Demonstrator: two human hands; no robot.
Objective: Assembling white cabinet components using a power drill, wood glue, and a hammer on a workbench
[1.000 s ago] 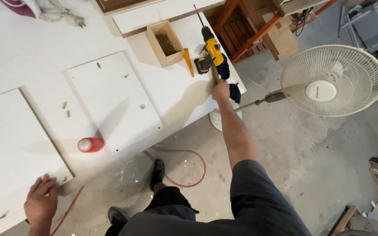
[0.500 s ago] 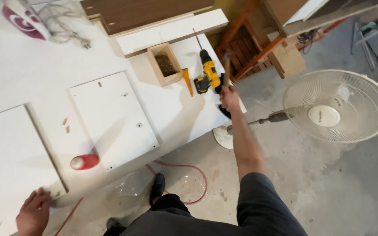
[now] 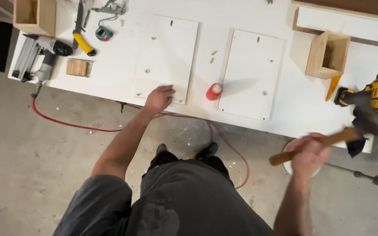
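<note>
My right hand point(image 3: 308, 154) is shut on the wooden handle of a mallet point(image 3: 329, 140), held in the air off the bench's front right edge; its dark head is blurred beside a yellow cordless drill point(image 3: 369, 93). My left hand point(image 3: 159, 98) rests flat on the near edge of a white panel point(image 3: 167, 52) lying on the white bench point(image 3: 110, 74). A second white panel point(image 3: 252, 72) lies to the right. A red-capped bottle point(image 3: 214, 91) stands between the two panels, with small wooden dowels point(image 3: 214, 56) behind it.
An open wooden box point(image 3: 327, 54) sits by the drill, another box point(image 3: 29, 15) at far left. A nail gun point(image 3: 40, 57), small wood block point(image 3: 78, 67), tape measure point(image 3: 103, 32) and yellow-handled tool point(image 3: 84, 43) lie at left. A red hose point(image 3: 75, 125) runs across the concrete floor.
My right hand has drawn back from beside the drill with the mallet in it. The view has swung left and closer. My left hand stays on the left panel.
</note>
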